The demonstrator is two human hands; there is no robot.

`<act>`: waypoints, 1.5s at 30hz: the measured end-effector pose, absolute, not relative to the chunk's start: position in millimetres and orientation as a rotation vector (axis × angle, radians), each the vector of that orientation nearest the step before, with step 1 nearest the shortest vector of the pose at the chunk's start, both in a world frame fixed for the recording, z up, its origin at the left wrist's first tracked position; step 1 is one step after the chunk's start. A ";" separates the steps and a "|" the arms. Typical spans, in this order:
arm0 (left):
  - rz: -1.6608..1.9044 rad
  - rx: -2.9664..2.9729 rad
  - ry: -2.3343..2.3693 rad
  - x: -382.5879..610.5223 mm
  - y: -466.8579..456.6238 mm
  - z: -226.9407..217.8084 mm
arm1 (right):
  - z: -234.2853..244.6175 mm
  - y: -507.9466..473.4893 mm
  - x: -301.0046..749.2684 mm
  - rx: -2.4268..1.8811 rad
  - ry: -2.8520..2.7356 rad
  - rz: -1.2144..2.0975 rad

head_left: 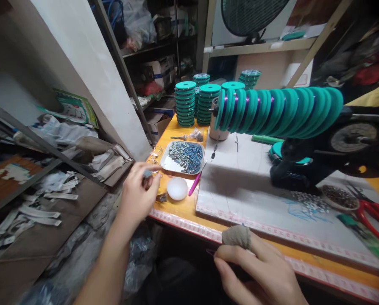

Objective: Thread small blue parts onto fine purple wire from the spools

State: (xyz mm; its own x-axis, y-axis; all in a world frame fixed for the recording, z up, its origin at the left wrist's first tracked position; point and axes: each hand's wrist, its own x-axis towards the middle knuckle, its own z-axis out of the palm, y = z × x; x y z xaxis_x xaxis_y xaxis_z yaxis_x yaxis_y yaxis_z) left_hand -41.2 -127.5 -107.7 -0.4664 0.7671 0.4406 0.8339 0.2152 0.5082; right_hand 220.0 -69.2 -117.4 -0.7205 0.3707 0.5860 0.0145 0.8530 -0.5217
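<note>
My left hand (pixel 140 188) is over the left end of the table, its fingers curled together beside a white round lump (pixel 177 188). Something small and greyish shows at its fingertips, too small to name. Low in front of the table edge is my right hand (pixel 256 271), with grey cloth tape (pixel 237 237) wrapped around one finger. Its thumb and forefinger are pinched, and a thin purple thread (pixel 210 252) loops out beside them. A white tray (pixel 164 163) of small dark metal tubes (pixel 188 156) lies beyond my left hand. Right of the lump rests a purple-handled tool (pixel 195 184).
A row of green spools (pixel 278 110) sits on the shaft of a black machine (pixel 304 161). Stacked green discs (pixel 185 103) stand behind. Red-handled scissors (pixel 374 218) and a bowl of small parts (pixel 340 198) lie at the right. A shelf (pixel 65 161) stands left.
</note>
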 end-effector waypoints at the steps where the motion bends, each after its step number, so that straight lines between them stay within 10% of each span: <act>1: -1.010 -1.650 -2.383 -49.6 -113.1 -104.2 | -117.2 -69.4 218.9 -0.276 -2.305 0.647; 14: -0.566 -1.980 -2.479 -92.2 -33.5 -98.3 | -122.9 -69.0 222.7 -0.327 -2.214 0.728; 21: -1.208 -1.890 -2.488 -22.8 -105.4 -87.8 | -119.5 -73.0 219.0 -0.367 -2.211 0.920; 30: -3.644 -0.651 -2.073 58.9 -163.8 -135.5 | -116.2 -83.6 217.4 -0.401 -2.154 0.832; 45: -3.752 -0.309 -2.082 83.2 -173.6 -132.7 | -117.3 -86.9 216.0 -0.412 -2.112 0.766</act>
